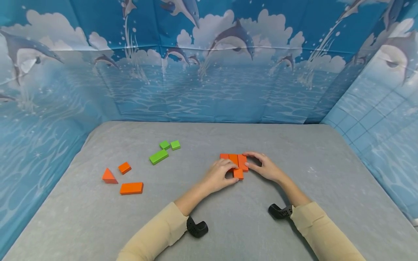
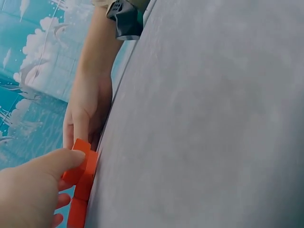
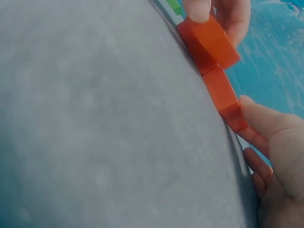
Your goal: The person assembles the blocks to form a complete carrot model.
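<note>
Several orange blocks stand side by side in a row (image 1: 233, 158) on the grey table. My left hand (image 1: 219, 176) pinches a small orange block (image 1: 238, 174) between thumb and fingers at the front of the row. In the right wrist view that held block (image 3: 216, 40) is tilted and overlaps the row. My right hand (image 1: 266, 168) grips the rightmost orange block (image 1: 242, 162), its index finger at the far corner and its thumb at the near side. The thumb on this block's (image 3: 225, 97) end shows in the right wrist view. Left fingers partly hide the row's left part.
Left of the hands lie a long green block (image 1: 159, 157) and two small green blocks, one a cube (image 1: 175, 145). Farther left are an orange triangular block (image 1: 109, 176), a small orange block (image 1: 125, 168) and a long orange block (image 1: 131, 188). A dolphin-print curtain (image 1: 209, 94) borders the table.
</note>
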A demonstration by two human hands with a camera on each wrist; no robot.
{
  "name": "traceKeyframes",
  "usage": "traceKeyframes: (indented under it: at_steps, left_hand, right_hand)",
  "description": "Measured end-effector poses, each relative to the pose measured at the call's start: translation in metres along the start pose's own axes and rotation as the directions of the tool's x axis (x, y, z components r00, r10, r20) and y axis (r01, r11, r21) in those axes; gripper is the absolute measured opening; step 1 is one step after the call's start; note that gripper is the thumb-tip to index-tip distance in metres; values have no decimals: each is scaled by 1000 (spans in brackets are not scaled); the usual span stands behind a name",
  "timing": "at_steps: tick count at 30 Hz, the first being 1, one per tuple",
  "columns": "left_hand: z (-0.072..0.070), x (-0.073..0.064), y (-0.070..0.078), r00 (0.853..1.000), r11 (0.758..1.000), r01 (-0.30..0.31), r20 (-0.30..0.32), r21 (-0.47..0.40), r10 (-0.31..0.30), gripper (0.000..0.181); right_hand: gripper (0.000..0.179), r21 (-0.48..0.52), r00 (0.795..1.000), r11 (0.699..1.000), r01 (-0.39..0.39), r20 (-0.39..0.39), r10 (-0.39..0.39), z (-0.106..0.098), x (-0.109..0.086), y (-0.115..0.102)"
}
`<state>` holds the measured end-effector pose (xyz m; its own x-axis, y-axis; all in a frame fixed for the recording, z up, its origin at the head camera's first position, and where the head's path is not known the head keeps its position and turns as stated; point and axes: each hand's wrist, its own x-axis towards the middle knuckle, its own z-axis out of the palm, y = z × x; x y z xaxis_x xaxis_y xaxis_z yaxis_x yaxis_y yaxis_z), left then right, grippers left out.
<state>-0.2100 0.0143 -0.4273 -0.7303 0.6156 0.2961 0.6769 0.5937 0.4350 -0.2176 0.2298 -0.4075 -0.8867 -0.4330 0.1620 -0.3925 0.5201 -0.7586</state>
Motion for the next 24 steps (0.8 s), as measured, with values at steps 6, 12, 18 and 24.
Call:
traceKeyframes:
  at_steps: [6,12,18,24]
  left_hand:
    - [8,3,-1,1000,999,-8,10,46,7,34]
    - [12,3,-3,1000,996,-30,-5,87,30,34]
    - [13,3,-3,999,993,-43,-19,107,45,35]
    - [12,3,-3,999,992,-46,-23,114,49,35]
  right_hand:
    - [38,4,1000,1000,0,5,0,0,0,-1]
    - [38,5,1000,1000,-13,5,13,0,-1,-2]
    - [39,10,1000,999,-30,9,30,-1,-1,-4]
    - [40,11,999,999,-50,12,50,-1,0,-3]
